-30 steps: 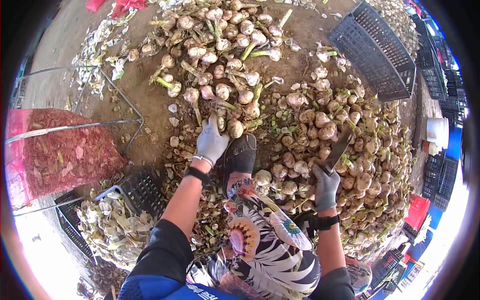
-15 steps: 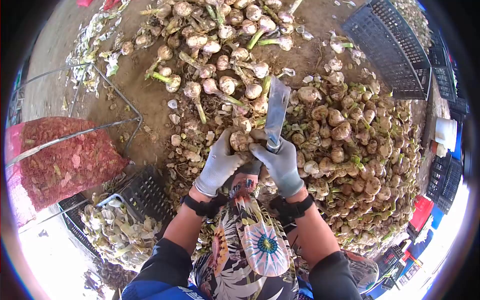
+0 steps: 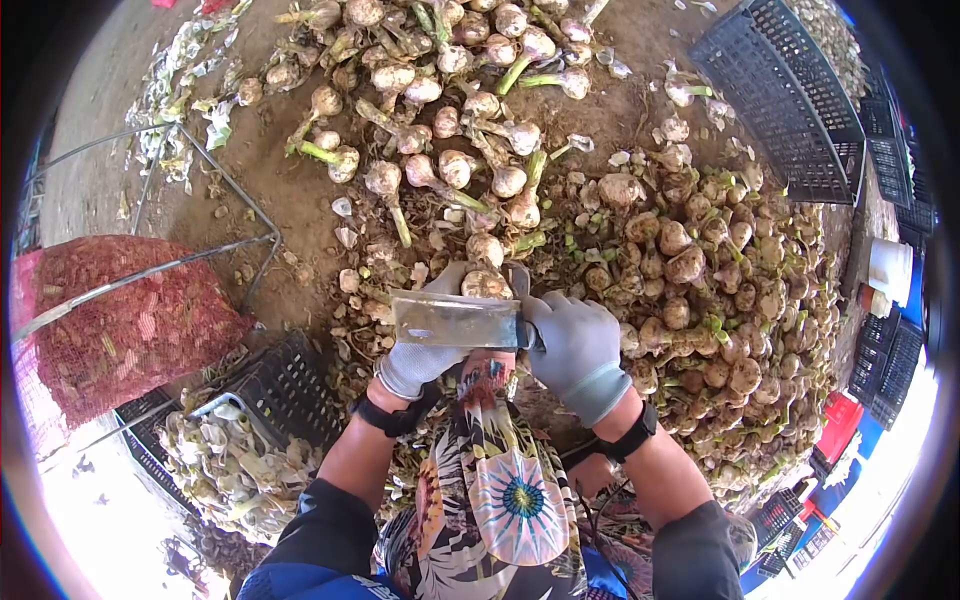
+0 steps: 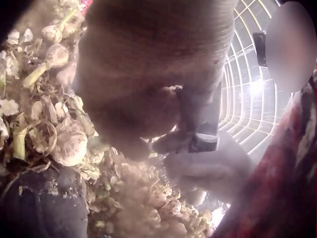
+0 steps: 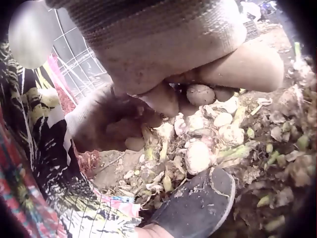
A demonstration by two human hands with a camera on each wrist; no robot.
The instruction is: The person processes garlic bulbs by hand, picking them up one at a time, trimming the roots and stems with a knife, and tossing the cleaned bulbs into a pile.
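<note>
Before my body in the head view, my left hand (image 3: 415,365), in a pale work glove, holds a soil-stained garlic bulb (image 3: 487,285). My gloved right hand (image 3: 575,345) grips the handle of a broad cleaver (image 3: 450,325). Its blade lies sideways across the view, hiding part of the left hand and the lower side of the bulb. In the right wrist view the gloved right hand (image 5: 168,54) fills the top, with a garlic bulb (image 5: 200,94) showing under its fingers. The left wrist view shows the left hand (image 4: 148,64) dark and close to the camera.
Untrimmed garlic (image 3: 440,120) lies ahead on the dirt, with a large heap of trimmed bulbs (image 3: 730,330) at right. A black crate (image 3: 780,100) stands far right. At left are a red mesh sack (image 3: 130,330), a metal frame (image 3: 230,190) and a crate (image 3: 285,385) beside pale peelings.
My left hand has picked up a garlic bulb and drawn it closer. The right hand has brought the cleaver in from the right, its blade swinging from upright to sideways over the left hand.
</note>
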